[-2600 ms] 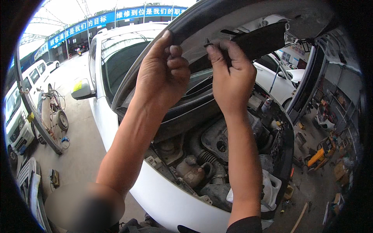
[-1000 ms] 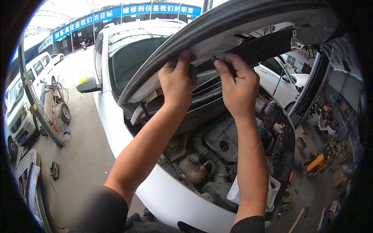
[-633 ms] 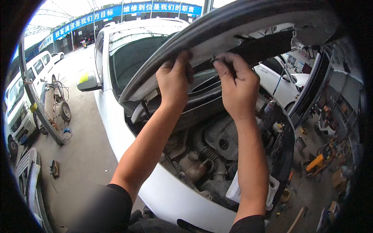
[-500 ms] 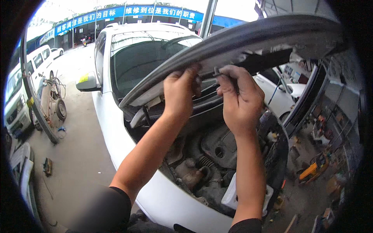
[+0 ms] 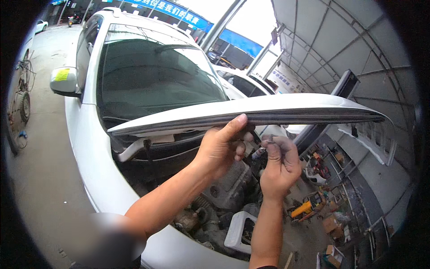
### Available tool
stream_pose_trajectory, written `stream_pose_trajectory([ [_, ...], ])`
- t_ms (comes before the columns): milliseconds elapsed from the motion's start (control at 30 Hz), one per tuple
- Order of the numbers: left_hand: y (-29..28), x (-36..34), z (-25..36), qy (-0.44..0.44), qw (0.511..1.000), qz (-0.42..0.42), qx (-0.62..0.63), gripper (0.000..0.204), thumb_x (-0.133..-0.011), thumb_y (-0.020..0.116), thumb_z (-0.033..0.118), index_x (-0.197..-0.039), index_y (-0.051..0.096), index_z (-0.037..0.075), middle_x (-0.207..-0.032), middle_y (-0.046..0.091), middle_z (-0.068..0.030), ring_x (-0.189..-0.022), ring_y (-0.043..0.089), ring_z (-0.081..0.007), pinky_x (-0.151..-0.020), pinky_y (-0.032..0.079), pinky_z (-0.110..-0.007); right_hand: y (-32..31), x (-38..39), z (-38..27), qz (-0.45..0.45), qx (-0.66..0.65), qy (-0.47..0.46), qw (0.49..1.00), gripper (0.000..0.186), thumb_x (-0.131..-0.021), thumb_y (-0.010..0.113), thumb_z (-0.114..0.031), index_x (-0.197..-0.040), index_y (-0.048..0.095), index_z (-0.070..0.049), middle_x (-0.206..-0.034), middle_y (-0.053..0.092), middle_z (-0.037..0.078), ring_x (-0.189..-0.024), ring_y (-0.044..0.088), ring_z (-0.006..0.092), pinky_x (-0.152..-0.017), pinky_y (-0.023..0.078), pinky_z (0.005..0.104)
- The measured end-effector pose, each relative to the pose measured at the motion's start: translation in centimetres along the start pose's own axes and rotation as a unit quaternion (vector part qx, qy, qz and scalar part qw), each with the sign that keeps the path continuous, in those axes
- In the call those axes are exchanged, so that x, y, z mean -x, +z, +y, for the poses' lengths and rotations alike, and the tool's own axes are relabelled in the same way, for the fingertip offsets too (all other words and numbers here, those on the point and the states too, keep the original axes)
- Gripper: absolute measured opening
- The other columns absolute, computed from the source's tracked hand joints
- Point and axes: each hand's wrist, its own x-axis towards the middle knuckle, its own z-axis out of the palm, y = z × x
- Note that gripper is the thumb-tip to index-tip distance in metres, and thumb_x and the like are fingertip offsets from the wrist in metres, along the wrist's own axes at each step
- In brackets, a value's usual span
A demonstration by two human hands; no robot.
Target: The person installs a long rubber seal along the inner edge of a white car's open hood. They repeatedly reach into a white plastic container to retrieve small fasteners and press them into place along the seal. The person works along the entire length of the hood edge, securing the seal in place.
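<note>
A white car hood is raised, seen nearly edge-on, with a dark rubber seal along its front underside. My left hand grips this edge, thumb on the seal and fingers curled below. Just right of it, under the hood, my right hand pinches thumb and fingers together. A small dark piece seems to show at those fingertips, too small to name. Below both hands lies the open engine bay, partly covered by my forearms. A white plastic frame-like part rests at its front.
The windshield and side mirror with a yellow sticker are behind and left. On the right floor lie a yellow tool-like object, cardboard boxes and metal rails. A metal post and other cars stand farther back.
The hood has come down, so its white outer face now shows. Both hands went down with it, the right one staying pinched. My view has swung to the right.
</note>
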Motion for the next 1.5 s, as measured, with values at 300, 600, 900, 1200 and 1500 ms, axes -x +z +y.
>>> stream_pose_trajectory([
  [300, -0.4, -0.2, -0.2, 0.001, 1.0, 0.005, 0.031, 0.019, -0.086, 0.061, 0.027, -0.085, 0.055, 0.009, -0.061, 0.047, 0.0028, -0.047, 0.038, -0.0068, -0.045, 0.028, -0.022, 2.4, 0.9, -0.6, -0.02, -0.12, 0.101, 0.987, 0.009, -0.09, 0.06, -0.006, -0.096, 0.059, 0.001, -0.085, 0.065, 0.007, -0.078, 0.061, 0.0129, -0.075, 0.049, 0.0254],
  [600, -1.4, -1.2, -1.3, 0.074, 0.996, -0.001, -0.053, 0.02, -0.085, 0.067, 0.021, -0.092, 0.062, 0.003, -0.071, 0.058, -0.0011, -0.053, 0.05, -0.0079, -0.045, 0.036, -0.021, 2.3, 1.1, -0.5, 0.002, -0.155, 0.098, 0.983, 0.011, -0.09, 0.058, -0.003, -0.1, 0.059, 0.004, -0.09, 0.066, 0.01, -0.084, 0.062, 0.014, -0.078, 0.049, 0.0271],
  [900, 0.9, -1.4, -2.8, 0.206, 0.96, 0.108, -0.157, 0.017, -0.085, 0.066, 0.019, -0.085, 0.057, 0.005, -0.066, 0.053, -0.0007, -0.052, 0.046, -0.0099, -0.045, 0.034, -0.024, -3.6, -3.3, 4.1, 0.095, 0.032, -0.01, 0.995, 0.014, -0.084, 0.064, -0.008, -0.092, 0.064, 0.003, -0.082, 0.067, 0.015, -0.072, 0.064, 0.0217, -0.068, 0.048, 0.0306],
  [1200, 1.1, -1.2, -3.1, 0.232, 0.952, 0.125, -0.152, 0.015, -0.085, 0.068, 0.017, -0.094, 0.063, 0.005, -0.072, 0.057, 0.0, -0.056, 0.047, -0.007, -0.049, 0.035, -0.023, -4.1, -5.6, 4.5, 0.067, -0.002, -0.094, 0.993, 0.009, -0.08, 0.065, -0.008, -0.087, 0.066, -0.001, -0.079, 0.066, 0.016, -0.071, 0.064, 0.0329, -0.062, 0.048, 0.0358],
  [1500, 1.4, -1.0, -3.1, 0.234, 0.951, 0.117, -0.162, 0.014, -0.085, 0.067, 0.016, -0.093, 0.062, 0.006, -0.071, 0.057, -0.0013, -0.052, 0.043, -0.0072, -0.046, 0.035, -0.021, -3.8, -5.9, 5.3, 0.116, 0.092, -0.21, 0.967, 0.011, -0.08, 0.066, -0.006, -0.09, 0.067, -0.003, -0.08, 0.066, 0.014, -0.07, 0.064, 0.0307, -0.062, 0.049, 0.0343],
])
